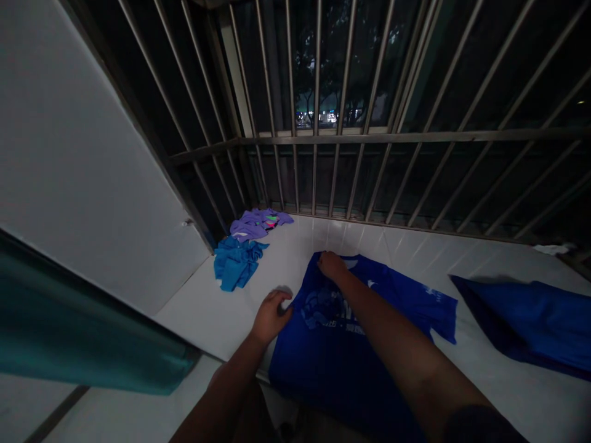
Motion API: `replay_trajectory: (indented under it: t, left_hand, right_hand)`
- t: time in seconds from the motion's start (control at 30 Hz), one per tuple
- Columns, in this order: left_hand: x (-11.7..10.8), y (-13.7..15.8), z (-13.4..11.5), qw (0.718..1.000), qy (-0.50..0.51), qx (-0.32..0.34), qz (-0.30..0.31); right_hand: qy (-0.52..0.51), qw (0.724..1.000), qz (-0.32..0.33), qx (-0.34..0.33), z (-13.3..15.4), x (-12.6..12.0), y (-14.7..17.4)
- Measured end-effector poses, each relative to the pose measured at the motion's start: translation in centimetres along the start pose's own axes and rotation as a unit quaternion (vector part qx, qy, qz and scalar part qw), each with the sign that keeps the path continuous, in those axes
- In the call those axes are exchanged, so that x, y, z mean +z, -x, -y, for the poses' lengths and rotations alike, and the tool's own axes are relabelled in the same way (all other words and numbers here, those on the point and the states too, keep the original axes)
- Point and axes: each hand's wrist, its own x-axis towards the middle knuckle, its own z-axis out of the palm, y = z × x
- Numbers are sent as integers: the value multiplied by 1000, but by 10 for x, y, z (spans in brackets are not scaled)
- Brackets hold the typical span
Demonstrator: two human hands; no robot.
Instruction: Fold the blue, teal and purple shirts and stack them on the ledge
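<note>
A dark blue T-shirt [318, 351] with white and light blue print lies spread on the white tiled ledge, its lower part hanging over the front edge. My right hand [331, 266] is closed on the shirt near the collar and left shoulder area, at its far end. One sleeve [443, 314] with small white lettering stretches out to the right. Beside the shirt's left edge, my left hand [271, 317] has its thumb and fingers curved and apart, with nothing visible between them. Whether its thumb touches the fabric I cannot tell.
A crumpled light blue garment [237, 261] and a purple one [256, 223] lie in the ledge's left corner. Another blue cloth [545, 320] is at the right. Metal bars [318, 140] line the dark window behind. A teal curtain [92, 338] hangs at left.
</note>
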Motion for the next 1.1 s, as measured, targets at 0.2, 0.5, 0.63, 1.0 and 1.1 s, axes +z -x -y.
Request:
replay_trajectory:
  t: [0.2, 0.5, 0.63, 1.0, 1.1]
  left_hand:
    - [-3, -1, -1, 1000, 27, 8, 6]
    - [-4, -3, -5, 999, 48, -8, 8]
    - [-6, -4, -10, 999, 33, -18, -6]
    - [-2, -3, 2, 1000, 8, 8, -6]
    - [-3, -3, 2, 1000, -11, 9, -3]
  right_hand:
    - [-46, 999, -3, -27, 25, 5, -31]
    - [-52, 996, -37, -56, 47, -4, -27]
    - [-27, 994, -39, -98, 55, -8, 19]
    - [98, 974, -2, -207, 48, 49, 162]
    - [103, 973, -5, -206, 53, 51, 167]
